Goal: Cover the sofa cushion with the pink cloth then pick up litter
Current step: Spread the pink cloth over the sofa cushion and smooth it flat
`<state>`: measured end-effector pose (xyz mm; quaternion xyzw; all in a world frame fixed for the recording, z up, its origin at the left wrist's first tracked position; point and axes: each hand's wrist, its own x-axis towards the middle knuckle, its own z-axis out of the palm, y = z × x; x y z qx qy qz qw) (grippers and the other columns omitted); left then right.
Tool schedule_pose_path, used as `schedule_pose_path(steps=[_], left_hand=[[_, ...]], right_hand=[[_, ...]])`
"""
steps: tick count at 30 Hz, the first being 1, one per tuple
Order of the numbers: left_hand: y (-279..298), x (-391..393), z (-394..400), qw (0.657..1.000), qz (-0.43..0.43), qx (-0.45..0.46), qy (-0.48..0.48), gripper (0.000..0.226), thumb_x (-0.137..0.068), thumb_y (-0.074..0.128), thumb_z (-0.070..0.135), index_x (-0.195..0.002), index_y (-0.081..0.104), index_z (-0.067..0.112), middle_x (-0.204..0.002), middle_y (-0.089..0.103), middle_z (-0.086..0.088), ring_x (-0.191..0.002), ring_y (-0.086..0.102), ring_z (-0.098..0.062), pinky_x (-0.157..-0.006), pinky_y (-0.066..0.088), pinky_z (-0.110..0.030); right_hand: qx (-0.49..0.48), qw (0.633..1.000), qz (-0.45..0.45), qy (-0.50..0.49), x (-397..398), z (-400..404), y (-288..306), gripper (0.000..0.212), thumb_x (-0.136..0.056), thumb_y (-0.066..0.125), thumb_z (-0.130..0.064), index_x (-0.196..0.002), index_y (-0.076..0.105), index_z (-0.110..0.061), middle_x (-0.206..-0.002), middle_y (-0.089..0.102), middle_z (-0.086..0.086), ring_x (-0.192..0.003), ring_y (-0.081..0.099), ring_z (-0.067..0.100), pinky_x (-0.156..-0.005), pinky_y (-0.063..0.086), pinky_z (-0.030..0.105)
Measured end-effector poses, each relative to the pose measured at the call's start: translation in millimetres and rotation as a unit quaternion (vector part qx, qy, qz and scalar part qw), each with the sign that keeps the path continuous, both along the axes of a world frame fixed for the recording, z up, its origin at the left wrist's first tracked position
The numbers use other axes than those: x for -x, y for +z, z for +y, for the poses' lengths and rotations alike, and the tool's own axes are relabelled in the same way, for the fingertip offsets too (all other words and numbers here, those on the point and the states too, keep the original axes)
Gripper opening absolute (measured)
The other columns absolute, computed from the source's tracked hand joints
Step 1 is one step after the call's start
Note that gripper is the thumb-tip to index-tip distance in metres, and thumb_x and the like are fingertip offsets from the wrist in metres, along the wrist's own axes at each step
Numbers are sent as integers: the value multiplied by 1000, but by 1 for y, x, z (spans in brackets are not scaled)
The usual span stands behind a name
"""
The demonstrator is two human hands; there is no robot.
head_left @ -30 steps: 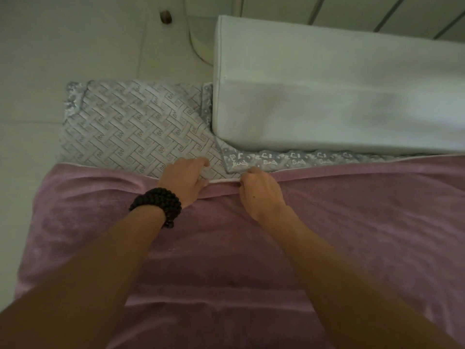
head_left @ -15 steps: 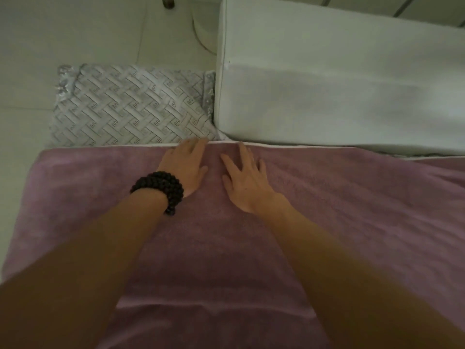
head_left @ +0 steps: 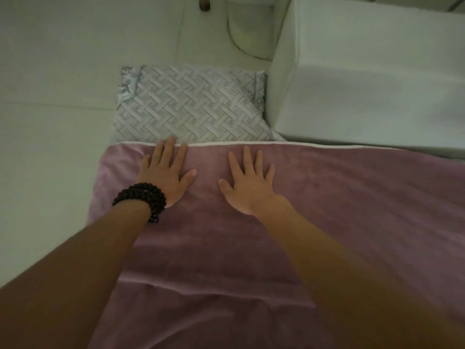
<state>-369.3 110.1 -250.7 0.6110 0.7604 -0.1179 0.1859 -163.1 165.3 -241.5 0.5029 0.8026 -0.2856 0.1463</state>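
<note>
The pink cloth [head_left: 339,210] lies spread over most of the sofa cushion, its white-trimmed far edge running straight across. A strip of the grey woven-pattern sofa cushion [head_left: 191,109] shows beyond that edge. My left hand [head_left: 167,175], with a dark bead bracelet on the wrist, lies flat on the cloth, fingertips at its far edge. My right hand [head_left: 247,180] lies flat on the cloth beside it, fingers spread. Neither hand holds anything.
A white upright cushion [head_left: 372,79] stands at the back right, touching the cloth's far edge. Pale floor [head_left: 50,122] runs along the left. A small dark round object [head_left: 204,4] and a curved white base [head_left: 249,36] are on the floor beyond.
The cloth's far edge went from pinched in both hands to pushed forward against the white cushion. Both hands opened flat on it and have moved apart.
</note>
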Motion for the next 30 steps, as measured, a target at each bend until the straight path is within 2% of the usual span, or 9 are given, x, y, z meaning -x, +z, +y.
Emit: schedule_pose_path(steps=[3,6,9,13,18,21,23,25,30], left_hand=[[15,38,-2,994,-62,-90,-19,58,-99,32,36,-148,21,7,-157,18,-14,-143,21,-32,-114,24,-49],[27,78,-5,991,-27,-130,-27,40,-88,50,3,-128,51,7,-126,54,-16,-113,49,-39,-91,41,-50],[31,116,-7,996,8,-87,7,34,-88,50,5,-121,54,12,-115,56,-14,-105,47,-37,-81,46,-47],[27,135,-6,997,-44,-48,47,15,-95,46,23,-101,52,10,-103,52,-13,-91,56,-36,-75,49,-45],[30,147,9,982,-33,-177,65,12,-89,43,-1,-97,43,7,-100,51,-19,-74,55,-38,-63,41,-42],[25,147,21,972,-69,-209,84,24,-87,46,-7,-109,46,2,-113,48,-23,-79,57,-39,-64,43,-41],[19,137,18,973,-112,-183,85,45,-88,50,-1,-131,37,5,-140,30,-25,-105,54,-43,-83,49,-46],[11,126,5,977,-108,-181,24,57,-91,46,12,-144,24,10,-155,13,-20,-133,34,-39,-107,35,-50],[-19,119,-38,987,-88,-123,-53,69,-94,14,52,-151,-6,19,-160,-8,-11,-147,-9,-25,-120,1,-45]], right_hand=[[-18,1000,11,-15,43,-11,11,68,-99,32,-47,-155,3,-22,-163,-15,9,-147,-15,41,-116,-2,64],[-101,993,33,-54,100,-21,30,50,-95,49,-28,-141,36,-16,-150,27,12,-134,31,39,-104,35,62],[-109,986,99,-78,150,-20,41,44,-93,55,-15,-135,41,-18,-124,45,11,-104,54,29,-90,50,51],[-76,994,43,-61,181,-20,39,19,-97,52,-16,-116,51,-16,-106,63,9,-99,62,30,-91,49,52],[-130,982,109,-82,200,-9,35,12,-97,44,-7,-103,54,-11,-97,66,7,-89,61,27,-90,48,47],[-140,985,95,-31,197,-4,24,34,-93,44,-16,-126,47,-17,-120,56,6,-115,50,27,-106,31,49],[-133,988,73,32,184,-17,11,55,-94,43,-25,-148,29,-24,-142,37,9,-133,31,29,-113,20,54],[-147,984,67,75,172,-32,-2,54,-101,34,-32,-152,20,-27,-155,22,12,-144,16,30,-118,8,58],[-220,975,22,-10,159,-43,-19,56,-100,18,-49,-153,20,-30,-164,6,8,-151,0,28,-117,-3,64]])
